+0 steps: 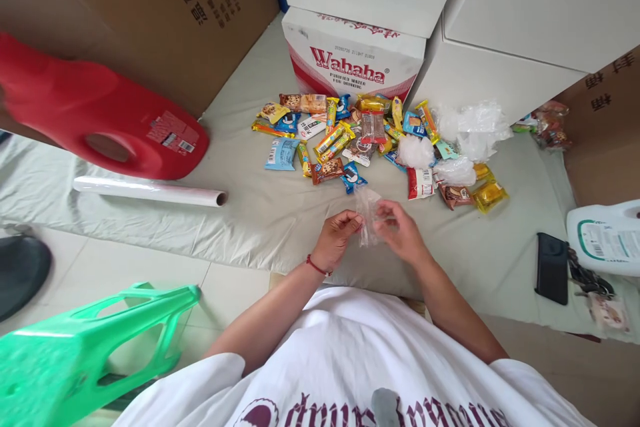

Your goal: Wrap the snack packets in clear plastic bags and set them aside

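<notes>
Left hand (337, 237): grip closed, thumb and finger pinching left side of clear plastic bag (369, 217). Right hand (401, 230): fingers bent at bag's right side; can't tell if grip is closed on it. Bag upright-ish, near the near edge of cloth-covered worktop (255, 213), just this side of wrapped snacks (333, 140). Snacks loosely heaped, Wahaha box (350, 60) behind them. Crumpled clear plastic (417, 151) at heap's right. White roll (150, 191) along near edge, left; red jug (100, 113) beyond it. Black phone (552, 268) by near edge, right. Green stool (60, 353) on floor, left.
</notes>
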### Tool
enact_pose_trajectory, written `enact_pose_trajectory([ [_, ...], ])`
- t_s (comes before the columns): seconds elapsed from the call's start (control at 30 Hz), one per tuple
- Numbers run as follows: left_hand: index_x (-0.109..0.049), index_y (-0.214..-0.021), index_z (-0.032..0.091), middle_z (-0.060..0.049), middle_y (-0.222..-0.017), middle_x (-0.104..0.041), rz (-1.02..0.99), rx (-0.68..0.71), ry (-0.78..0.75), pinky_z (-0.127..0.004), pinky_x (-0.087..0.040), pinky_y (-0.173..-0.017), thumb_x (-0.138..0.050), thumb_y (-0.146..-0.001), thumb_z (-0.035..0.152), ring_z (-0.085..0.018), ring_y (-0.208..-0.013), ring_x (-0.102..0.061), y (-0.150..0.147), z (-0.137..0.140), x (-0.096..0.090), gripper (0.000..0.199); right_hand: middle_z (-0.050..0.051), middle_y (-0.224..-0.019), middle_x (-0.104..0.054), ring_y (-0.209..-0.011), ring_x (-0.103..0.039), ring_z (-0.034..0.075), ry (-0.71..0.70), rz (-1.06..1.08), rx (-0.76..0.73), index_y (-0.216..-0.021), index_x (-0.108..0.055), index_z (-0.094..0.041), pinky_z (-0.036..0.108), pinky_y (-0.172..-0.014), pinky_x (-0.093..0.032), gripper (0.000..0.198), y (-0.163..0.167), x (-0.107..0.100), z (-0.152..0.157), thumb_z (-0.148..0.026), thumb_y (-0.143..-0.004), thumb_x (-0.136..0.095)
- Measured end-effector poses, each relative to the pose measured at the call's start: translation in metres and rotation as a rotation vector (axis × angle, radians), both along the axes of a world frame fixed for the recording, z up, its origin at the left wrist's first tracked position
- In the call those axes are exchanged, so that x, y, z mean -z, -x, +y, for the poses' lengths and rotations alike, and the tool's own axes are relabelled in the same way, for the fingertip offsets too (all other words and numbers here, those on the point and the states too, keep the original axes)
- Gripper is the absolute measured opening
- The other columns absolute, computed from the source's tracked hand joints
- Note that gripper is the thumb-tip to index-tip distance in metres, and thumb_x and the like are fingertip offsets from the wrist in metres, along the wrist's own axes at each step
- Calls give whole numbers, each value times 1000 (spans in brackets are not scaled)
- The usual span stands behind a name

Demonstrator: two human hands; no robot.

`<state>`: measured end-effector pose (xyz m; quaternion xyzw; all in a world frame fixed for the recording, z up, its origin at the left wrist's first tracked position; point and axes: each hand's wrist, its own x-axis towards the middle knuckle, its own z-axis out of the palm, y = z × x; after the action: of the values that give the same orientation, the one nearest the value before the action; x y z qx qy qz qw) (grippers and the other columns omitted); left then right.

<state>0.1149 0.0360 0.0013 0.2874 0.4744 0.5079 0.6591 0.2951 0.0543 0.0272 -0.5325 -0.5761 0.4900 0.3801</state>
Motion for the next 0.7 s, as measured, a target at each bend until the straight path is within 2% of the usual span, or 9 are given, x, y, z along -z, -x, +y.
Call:
enact_pose_trajectory([
  [0.03,-72,-80,19,0,-79,-70,-5,-7,-8,-27,-50,-73,-85,-73,52,-13,-75,-60,0,-1,-1,36,4,-94,-69,-87,-61,21,57,24,-53,-103,-72,-26,33,-80,-49,36,4,3,-1,-50,-79,-81],
  [0.1,-67,-83,20,0,-85,-70,-45,-64,7,-26,-50,-71,-83,-76,50,-13,-77,-62,2,-2,-1,35,1,-81,-65,-74,-57,18,125,80,-31,-91,-72,-25,31,-72,-47,32,8,10,0,-53,-79,-79],
  [0.2,-58,-84,22,1,-90,-70,-139,-201,96,-24,-51,-67,-82,-76,44,-11,-75,-64,15,0,2,34,-1,-73,-60,-66,-50,14,184,264,167,-86,-69,-25,28,-64,-44,34,-1,15,6,-55,-77,-80],
  [0.33,-50,-84,23,6,-76,-64,-178,-373,193,-24,-52,-59,-79,-74,35,-10,-62,-61,44,6,8,34,-2,-74,-56,-66,-48,12,306,452,328,-84,-66,-24,23,-54,-40,40,-32,10,8,-50,-66,-90],
  [0.43,-48,-80,23,11,-60,-50,-120,-428,163,-18,-38,-45,-79,-75,34,-5,-46,-43,59,10,11,32,-2,-74,-55,-66,-48,12,373,420,333,-83,-66,-23,22,-51,-38,41,-57,11,-3,-50,-64,-92],
  [0.53,-53,-81,23,11,-54,-41,32,-438,64,-18,-26,-38,-80,-78,43,-5,-42,-34,61,10,11,34,0,-72,-57,-66,-50,14,412,223,258,-83,-68,-22,25,-53,-41,42,-80,17,-18,-56,-67,-88],
  [0.6,-55,-84,23,12,-52,-41,109,-433,24,-20,-26,-37,-80,-79,51,-5,-40,-33,58,8,10,38,2,-74,-60,-67,-52,16,301,-43,279,-84,-69,-22,28,-57,-43,41,-90,17,-27,-59,-73,-82],
  [0.7,-56,-87,24,12,-50,-40,122,-382,12,-21,-26,-36,-80,-78,59,-6,-38,-31,49,5,5,43,4,-80,-63,-70,-53,18,-50,-376,339,-89,-70,-23,32,-67,-46,30,-85,4,-35,-53,-89,-69],
])
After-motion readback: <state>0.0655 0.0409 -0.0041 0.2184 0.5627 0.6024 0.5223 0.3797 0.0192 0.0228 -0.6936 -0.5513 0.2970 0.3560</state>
